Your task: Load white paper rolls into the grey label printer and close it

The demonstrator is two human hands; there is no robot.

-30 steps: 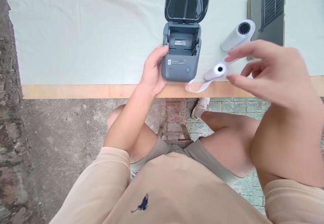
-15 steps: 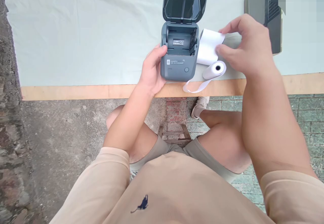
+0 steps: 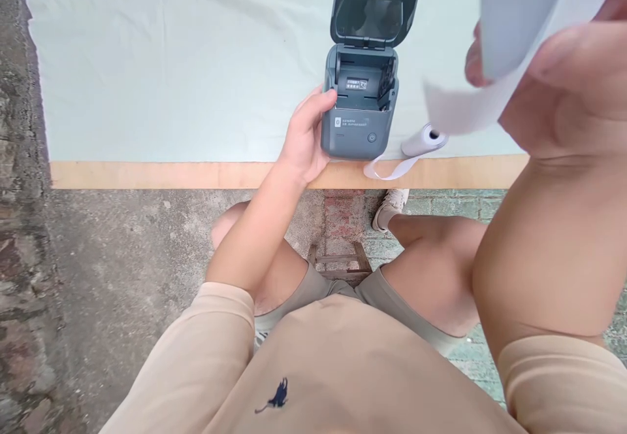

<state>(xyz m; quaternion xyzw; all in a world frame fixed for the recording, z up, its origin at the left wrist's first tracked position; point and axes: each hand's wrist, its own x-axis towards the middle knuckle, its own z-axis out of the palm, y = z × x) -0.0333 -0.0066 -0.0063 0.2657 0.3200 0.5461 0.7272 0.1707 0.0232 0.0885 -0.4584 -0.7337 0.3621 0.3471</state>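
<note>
The step in hand looks like bringing paper to the open portable printer (image 3: pixel 360 133): the left hand (image 3: pixel 306 127) grips its left side, and the right hand's (image 3: pixel 573 87) grip clasps a white paper roll (image 3: pixel 514 19), held aloft to the printer's right. The next move seems to call for steadying the printer and controlling the roll's loose tail (image 3: pixel 460 107), clear of the second paper roll (image 3: pixel 416 141) on the table (image 3: pixel 196 94), just right of the printer.

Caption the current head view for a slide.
Left hand holds an open-lidded boxy grey plastic device, right hand a raised white paper roll, a small white paper roll lying nearby.
</note>
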